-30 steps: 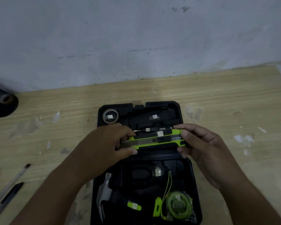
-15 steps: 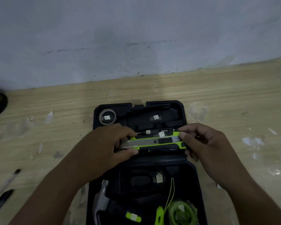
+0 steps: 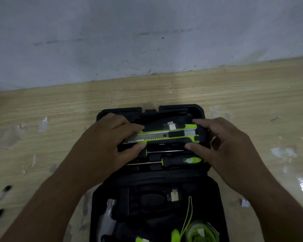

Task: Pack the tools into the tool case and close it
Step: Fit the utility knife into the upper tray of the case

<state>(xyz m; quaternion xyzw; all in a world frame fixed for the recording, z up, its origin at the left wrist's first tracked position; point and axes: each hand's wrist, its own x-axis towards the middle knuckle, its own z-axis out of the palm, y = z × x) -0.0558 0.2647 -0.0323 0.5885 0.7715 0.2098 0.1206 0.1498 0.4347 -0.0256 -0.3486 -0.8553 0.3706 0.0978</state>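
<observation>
A black plastic tool case [image 3: 215, 198] is lying open on the pale wooden table [image 3: 252, 95], its far half reaching toward the grey wall [image 3: 147, 32]. Both hands are working over that far half. The left hand [image 3: 103, 145] is pinching the left end of a green and black utility knife [image 3: 166, 135], with the thumb on its near edge and the fingers curling over its far edge. The right hand [image 3: 229, 151] is pinching the knife's right end the same way. The knife is lying crosswise in the far half, its metal blade strip pointing left.

Just nearer than the knife, a thin-shafted screwdriver [image 3: 164, 151] and a black and green handled screwdriver [image 3: 178, 161] are sitting in their slots. In the near half, a silver-headed hammer [image 3: 108, 217] is resting at the left and a green tape measure [image 3: 201, 233] at the right. Two dark pens [image 3: 0, 196] are lying on the table at the far left edge.
</observation>
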